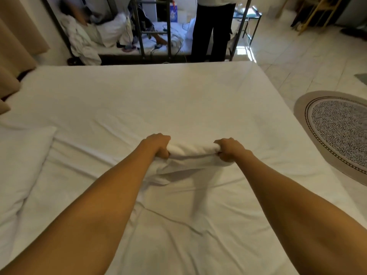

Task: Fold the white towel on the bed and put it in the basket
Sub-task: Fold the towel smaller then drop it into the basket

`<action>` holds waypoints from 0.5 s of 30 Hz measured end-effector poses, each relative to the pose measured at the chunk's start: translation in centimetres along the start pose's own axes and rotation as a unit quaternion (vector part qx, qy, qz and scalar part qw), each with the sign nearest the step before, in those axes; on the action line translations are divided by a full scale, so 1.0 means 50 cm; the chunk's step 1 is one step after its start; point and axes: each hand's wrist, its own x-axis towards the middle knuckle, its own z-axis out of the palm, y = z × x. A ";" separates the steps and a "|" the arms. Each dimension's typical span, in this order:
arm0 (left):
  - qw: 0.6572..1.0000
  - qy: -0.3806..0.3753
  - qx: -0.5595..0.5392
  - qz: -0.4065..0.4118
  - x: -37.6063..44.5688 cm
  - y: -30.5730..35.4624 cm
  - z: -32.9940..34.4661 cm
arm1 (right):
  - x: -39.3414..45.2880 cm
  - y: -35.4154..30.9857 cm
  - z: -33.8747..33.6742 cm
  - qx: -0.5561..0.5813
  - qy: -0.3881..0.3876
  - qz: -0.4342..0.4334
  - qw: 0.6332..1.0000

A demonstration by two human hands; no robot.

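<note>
The white towel (193, 155) lay near the middle of the bed (158, 100), bunched into a roll along its far edge, with its loose part trailing toward the person over the creased white sheet. The left hand (157, 144) was curled tight round the left end of the roll, knuckles up. The right hand (228, 148) was curled round the right end in the same way, so that the roll stretched straight between the two hands. Both hands were clamped on the towel, apart from one another with the roll bridging the space between them. Both bare forearms reached out from the lower corners of the view.

A white pillow (21, 161) lay on the bed at the left, well apart from the towel. A beige curtain (14, 36) hung along the left edge. On the tiled floor to the right of the bed lay a round patterned rug (337, 132). Beyond the far end of the bed stood a metal-framed bunk bed (139, 32) heaped with white bedding and cables, and a person in dark trousers (212, 30) stood beside it.
</note>
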 end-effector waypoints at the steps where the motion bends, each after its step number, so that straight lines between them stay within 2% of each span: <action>1: 1.000 0.001 -0.005 0.002 -0.002 0.002 -0.015 | -0.003 0.002 -0.014 0.005 0.008 0.004 1.000; 6: 0.999 -0.004 -0.049 0.000 -0.015 0.029 -0.074 | -0.032 0.010 -0.076 0.044 0.024 0.046 0.998; 10: 0.993 -0.021 -0.116 -0.008 -0.024 0.048 -0.098 | -0.059 0.007 -0.116 0.105 0.008 0.095 0.990; 15: 0.969 -0.048 -0.244 -0.013 -0.035 0.101 -0.123 | -0.107 0.018 -0.154 0.201 -0.017 0.145 0.969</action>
